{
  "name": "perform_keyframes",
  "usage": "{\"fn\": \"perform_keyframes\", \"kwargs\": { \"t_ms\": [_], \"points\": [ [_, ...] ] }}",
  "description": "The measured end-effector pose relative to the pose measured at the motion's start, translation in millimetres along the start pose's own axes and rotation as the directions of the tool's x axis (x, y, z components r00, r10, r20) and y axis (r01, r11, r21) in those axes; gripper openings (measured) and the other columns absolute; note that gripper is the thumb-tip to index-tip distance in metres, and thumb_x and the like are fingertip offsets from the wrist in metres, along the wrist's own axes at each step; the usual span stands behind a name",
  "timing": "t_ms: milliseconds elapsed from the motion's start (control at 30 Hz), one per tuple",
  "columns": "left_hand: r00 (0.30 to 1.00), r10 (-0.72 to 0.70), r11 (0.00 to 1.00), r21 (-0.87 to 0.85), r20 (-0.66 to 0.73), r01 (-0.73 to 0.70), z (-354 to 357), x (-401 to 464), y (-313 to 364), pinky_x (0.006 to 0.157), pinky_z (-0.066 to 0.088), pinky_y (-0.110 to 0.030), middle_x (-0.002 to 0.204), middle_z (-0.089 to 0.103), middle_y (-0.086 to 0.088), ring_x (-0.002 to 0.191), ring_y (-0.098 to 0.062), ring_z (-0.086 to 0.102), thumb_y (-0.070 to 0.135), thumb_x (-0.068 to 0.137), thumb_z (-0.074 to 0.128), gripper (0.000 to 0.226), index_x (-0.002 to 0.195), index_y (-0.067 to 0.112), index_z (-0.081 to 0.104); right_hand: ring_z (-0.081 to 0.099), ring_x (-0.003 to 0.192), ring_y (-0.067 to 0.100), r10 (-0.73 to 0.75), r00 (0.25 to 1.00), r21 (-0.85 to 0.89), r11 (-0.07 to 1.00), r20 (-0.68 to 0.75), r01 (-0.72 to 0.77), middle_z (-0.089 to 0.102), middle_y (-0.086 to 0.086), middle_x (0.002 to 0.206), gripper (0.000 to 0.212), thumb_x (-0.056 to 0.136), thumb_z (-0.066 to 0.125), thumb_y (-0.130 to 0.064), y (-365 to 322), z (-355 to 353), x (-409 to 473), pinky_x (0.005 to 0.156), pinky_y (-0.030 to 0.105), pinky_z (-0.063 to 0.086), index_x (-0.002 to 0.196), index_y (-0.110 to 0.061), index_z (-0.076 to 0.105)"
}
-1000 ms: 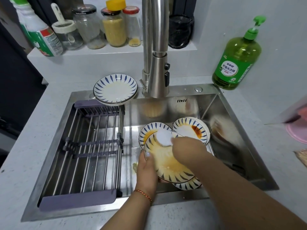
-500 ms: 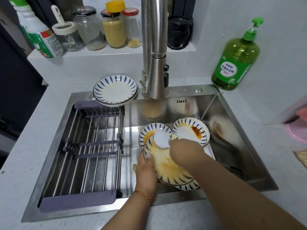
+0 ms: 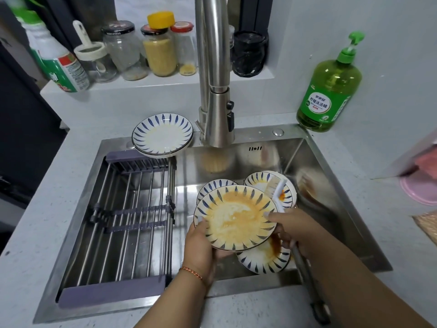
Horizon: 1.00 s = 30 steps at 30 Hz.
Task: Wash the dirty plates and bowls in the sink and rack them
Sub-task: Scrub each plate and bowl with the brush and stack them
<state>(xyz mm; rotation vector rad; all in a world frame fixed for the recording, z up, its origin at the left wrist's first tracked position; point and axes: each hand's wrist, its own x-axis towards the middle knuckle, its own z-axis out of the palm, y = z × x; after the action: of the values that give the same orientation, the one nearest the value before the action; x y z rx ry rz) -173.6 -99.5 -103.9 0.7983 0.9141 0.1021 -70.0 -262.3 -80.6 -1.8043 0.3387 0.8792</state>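
Head view has my left hand (image 3: 201,247) gripping the near-left rim of the blue-patterned white plate smeared with orange sauce (image 3: 235,217), tilted over the right half of the steel sink (image 3: 335,200), while my right hand (image 3: 295,229) is wrapped round the white-handled scrubbing brush (image 3: 277,194), bristles lifted off past the plate's far-right rim. To scrub well I judge I should bring the bristles back flat on the smear, work in circles from centre to rim and steady the plate from beneath. Other dirty plates under it are mostly covered, and I cannot tell whether the tap (image 3: 218,114) runs.

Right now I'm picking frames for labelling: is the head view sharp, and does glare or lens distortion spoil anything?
Head view: the held plate and hands are sharp; the sink's right wall shows smeared reflections; the faucet carries bright glare streaks; wide-angle bending curves the counter edges; light is soft, shadows faint.
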Motion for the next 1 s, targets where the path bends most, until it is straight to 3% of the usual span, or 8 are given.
{"fn": "perform_keyframes", "kwargs": {
  "t_ms": [200,300,400,533,667,767,833,1000],
  "points": [
    [0.98,0.195,0.88,0.434,0.042,-0.194,3,-9,18,0.072,0.056,-0.034,0.106,0.069,-0.008,0.089,-0.017,0.067,0.04,0.1,0.043,0.031,0.11,0.014,0.058,0.029,0.036,0.011,0.063,0.997,0.334,0.941,-0.036,-0.048,0.03,0.005,0.064,0.016,0.076,0.046,0.01,-7,2,2,0.034,0.02,0.032,0.07,-0.005,0.043],
    [0.773,0.518,0.331,0.748,0.366,-0.576,-7,-18,20,0.088,0.038,-0.019,0.115,0.056,0.009,0.103,-0.003,0.049,0.067,0.077,0.049,0.058,0.114,0.023,0.054,0.028,0.038,0.012,0.112,0.991,0.33,0.94,-0.075,-0.081,0.031,0.006,0.062,0.013,0.073,0.044,0.008,-13,2,-3,0.034,0.02,0.032,0.073,-0.005,0.045],
    [0.622,0.341,-0.231,0.704,0.705,-0.671,-2,-18,15,0.099,0.032,-0.025,0.107,0.055,0.01,0.101,-0.007,0.045,0.066,0.063,0.06,0.061,0.107,0.023,0.053,0.025,0.038,0.012,0.143,0.987,0.309,0.944,-0.074,-0.113,0.027,0.003,0.053,0.016,0.075,0.041,0.009,-16,5,-6,0.035,0.018,0.03,0.067,-0.005,0.042],
    [0.509,0.212,-0.598,0.523,0.834,-0.608,13,-18,8,0.042,0.034,-0.019,0.059,0.055,0.006,0.046,-0.014,0.052,0.031,0.031,0.086,0.074,0.084,0.018,0.037,0.023,0.034,0.013,0.177,0.984,0.294,0.942,-0.031,-0.16,0.025,0.001,0.043,0.021,0.077,0.04,0.008,-18,16,-13,0.035,0.017,0.03,0.062,-0.007,0.039],
    [0.429,0.288,-0.587,0.512,0.856,-0.627,14,-6,9,0.034,0.028,-0.017,0.049,0.053,0.004,0.036,-0.015,0.049,0.023,0.032,0.084,0.069,0.084,0.019,0.038,0.028,0.038,0.012,0.099,0.995,0.322,0.941,0.027,-0.102,0.039,0.006,0.047,0.017,0.089,0.053,-0.015,-25,22,-23,0.037,0.02,0.031,0.075,-0.006,0.048],
    [0.612,0.447,-0.289,0.752,0.653,-0.592,15,-4,23,0.051,0.044,-0.025,0.077,0.07,-0.004,0.065,-0.022,0.066,0.026,0.065,0.079,0.045,0.104,0.019,0.056,0.036,0.044,0.013,0.025,0.998,0.159,0.987,-0.049,-0.017,0.06,0.01,0.075,0.041,0.097,0.042,-0.05,-32,14,-28,0.039,0.02,0.032,0.1,-0.012,0.056],
    [0.741,0.484,0.004,0.846,0.465,-0.534,13,-5,31,0.064,0.051,-0.028,0.09,0.071,-0.007,0.081,-0.025,0.066,0.025,0.072,0.072,0.042,0.113,0.017,0.062,0.048,0.058,0.018,-0.139,0.982,-0.164,0.979,-0.126,0.117,0.057,0.007,0.083,0.031,0.102,0.036,-0.032,-31,8,-27,0.048,0.026,0.041,0.115,-0.013,0.057],
    [0.725,0.544,0.163,0.795,0.422,-0.584,16,-5,38,0.056,0.038,-0.004,0.073,0.055,0.019,0.066,-0.002,0.051,0.017,0.069,0.077,0.041,0.107,0.018,0.064,0.055,0.091,0.021,-0.502,0.865,-0.727,0.585,0.025,0.361,0.062,0.001,0.107,0.043,0.101,0.027,-0.022,-17,21,-41,0.077,0.029,0.043,0.142,-0.029,0.039]
  ]
}}
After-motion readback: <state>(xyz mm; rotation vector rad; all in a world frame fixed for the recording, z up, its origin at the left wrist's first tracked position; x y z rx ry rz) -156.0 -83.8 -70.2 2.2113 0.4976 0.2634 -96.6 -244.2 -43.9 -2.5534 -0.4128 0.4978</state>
